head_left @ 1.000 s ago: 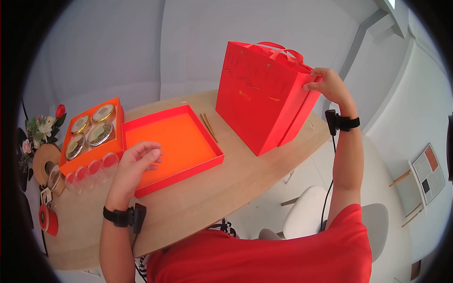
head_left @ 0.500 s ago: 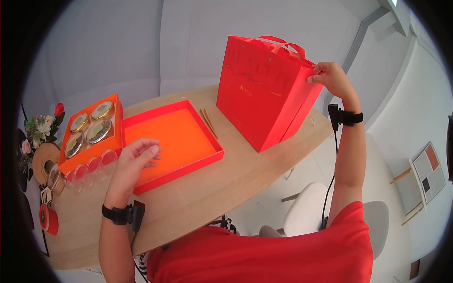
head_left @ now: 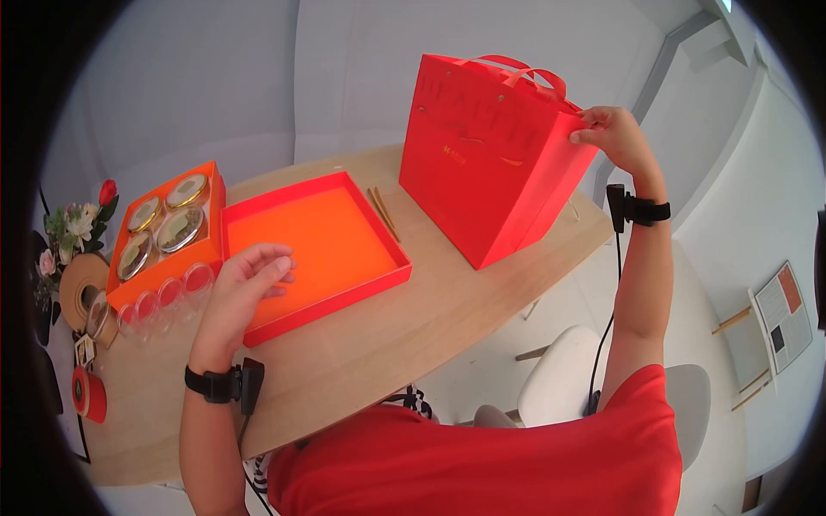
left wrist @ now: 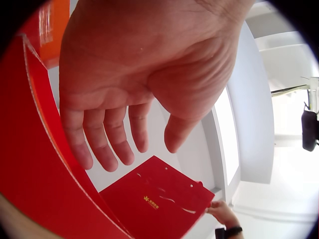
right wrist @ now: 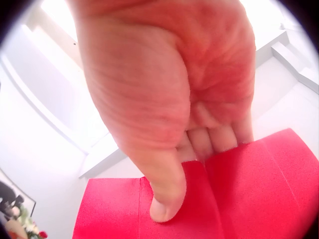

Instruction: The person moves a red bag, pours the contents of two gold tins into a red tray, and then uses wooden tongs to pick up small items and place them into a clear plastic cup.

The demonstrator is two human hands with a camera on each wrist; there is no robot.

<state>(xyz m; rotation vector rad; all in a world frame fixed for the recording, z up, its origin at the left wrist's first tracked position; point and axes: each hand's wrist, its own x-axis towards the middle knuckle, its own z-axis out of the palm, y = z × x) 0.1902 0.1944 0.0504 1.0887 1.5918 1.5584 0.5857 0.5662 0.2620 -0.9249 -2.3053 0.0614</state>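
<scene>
A tall red paper gift bag (head_left: 482, 163) with ribbon handles (head_left: 529, 73) stands on the right part of the table. My right hand (head_left: 618, 142) pinches the top edge of its narrow side. In the right wrist view the thumb (right wrist: 167, 194) lies on the red side panel, and the other fingers go behind the rim. My left hand (head_left: 245, 288), fingers loosely bent and holding nothing, hovers at the front left of a shallow red box tray (head_left: 323, 310) with an orange inside. The left wrist view shows that palm (left wrist: 144, 59) with its fingers apart.
An orange box (head_left: 163, 279) with several lidded jars stands left of the tray. Small clear jars (head_left: 172, 297) line its front. Two thin gold sticks (head_left: 384, 215) lie between tray and bag. Flowers (head_left: 77, 228), a brown ring-shaped object (head_left: 82, 292) and a red roll (head_left: 89, 394) occupy the left end.
In the head view the bag and the right hand on it have shifted slightly up and to the right, and more of its front print shows. The left hand has hardly moved.
</scene>
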